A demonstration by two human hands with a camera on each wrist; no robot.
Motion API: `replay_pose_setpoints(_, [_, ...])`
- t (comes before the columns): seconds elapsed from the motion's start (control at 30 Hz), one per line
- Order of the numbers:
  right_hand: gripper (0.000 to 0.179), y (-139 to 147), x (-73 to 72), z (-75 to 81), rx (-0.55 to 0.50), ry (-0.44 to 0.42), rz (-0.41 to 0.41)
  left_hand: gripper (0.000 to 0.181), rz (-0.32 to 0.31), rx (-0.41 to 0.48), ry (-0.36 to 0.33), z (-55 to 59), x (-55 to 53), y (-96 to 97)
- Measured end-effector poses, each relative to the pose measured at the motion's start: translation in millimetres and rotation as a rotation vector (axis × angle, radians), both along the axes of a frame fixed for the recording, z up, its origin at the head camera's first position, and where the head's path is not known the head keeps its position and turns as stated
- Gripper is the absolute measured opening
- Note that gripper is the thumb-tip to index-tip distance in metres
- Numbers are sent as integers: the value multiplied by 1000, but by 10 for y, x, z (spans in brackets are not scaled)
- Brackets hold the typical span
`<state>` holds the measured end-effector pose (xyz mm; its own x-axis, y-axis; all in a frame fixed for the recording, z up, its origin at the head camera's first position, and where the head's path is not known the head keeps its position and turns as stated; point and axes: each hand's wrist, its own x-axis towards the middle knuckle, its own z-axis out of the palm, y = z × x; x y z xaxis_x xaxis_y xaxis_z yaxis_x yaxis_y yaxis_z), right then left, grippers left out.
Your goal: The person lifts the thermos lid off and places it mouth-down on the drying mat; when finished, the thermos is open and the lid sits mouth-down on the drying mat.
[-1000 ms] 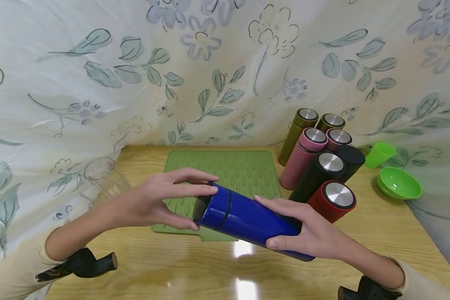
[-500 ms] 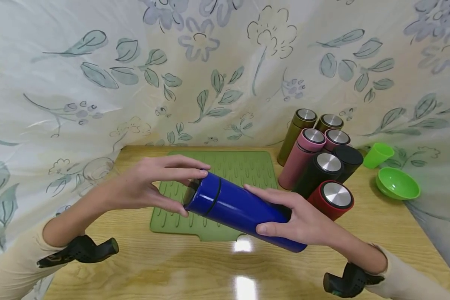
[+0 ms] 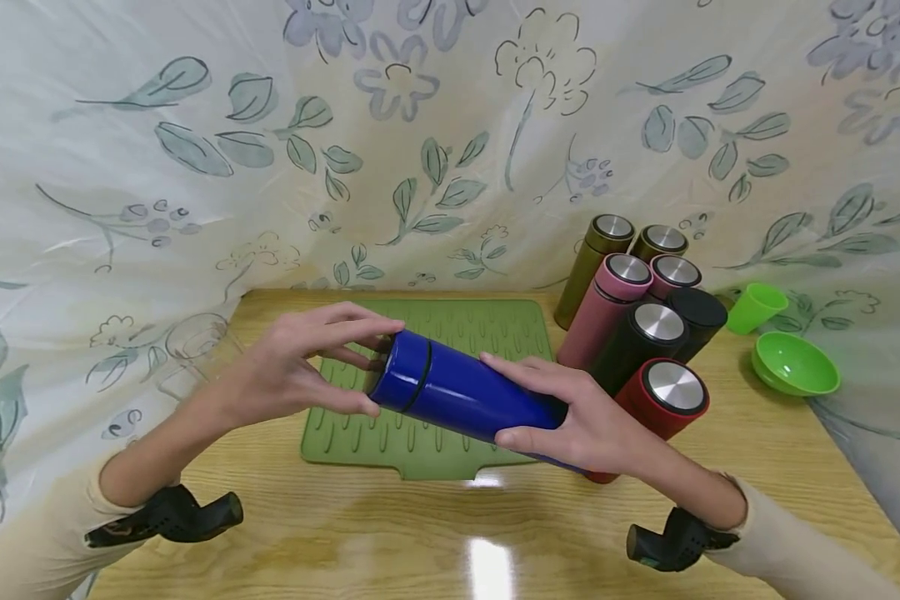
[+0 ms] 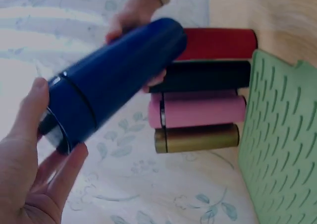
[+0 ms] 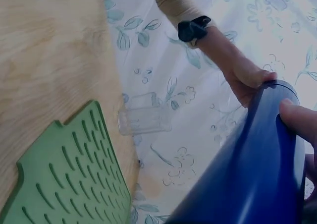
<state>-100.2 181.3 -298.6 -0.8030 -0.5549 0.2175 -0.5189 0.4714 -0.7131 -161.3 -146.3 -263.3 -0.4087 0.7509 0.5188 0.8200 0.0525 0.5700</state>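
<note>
A blue thermos flask (image 3: 457, 387) is held tilted in the air over the front of a green ridged mat (image 3: 435, 454), its lid end to the left and higher. My left hand (image 3: 296, 362) has thumb and fingertips round the rim of the lid. Around the lower body my right hand (image 3: 570, 408) grips the flask, thumb on the near side. In the left wrist view the left fingers pinch the lid's edge, and a dark seam rings the flask (image 4: 114, 80) below it. The right wrist view shows the smooth blue body (image 5: 247, 169) close up.
To the right stand several thermoses, among them a red one (image 3: 663, 400), a black one (image 3: 637, 350), a pink one (image 3: 600, 325) and an olive one (image 3: 588, 275). Beyond them are a green cup (image 3: 757, 308) and bowl (image 3: 795, 364). A clear jug (image 5: 143, 121) stands left.
Both hands have carried the blue thermos flask left and slightly upward. The left fingers have shifted around the lid's rim. The thermoses at the right have stayed in place.
</note>
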Motion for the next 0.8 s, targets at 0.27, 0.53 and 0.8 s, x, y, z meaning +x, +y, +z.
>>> replay_pose_setpoints(0.27, [73,-66,100,-88,89,293,-98,71,219,-45,-230,-17,187,11])
replay_pose_setpoints(0.53, [68,-67,115,-126,107,429,-108,68,376,-145,-406,42,350,61])
replay_pose_setpoints(0.8, [74,-21,144,-111,55,152,-58,74,163,-182,126,62,327,21])
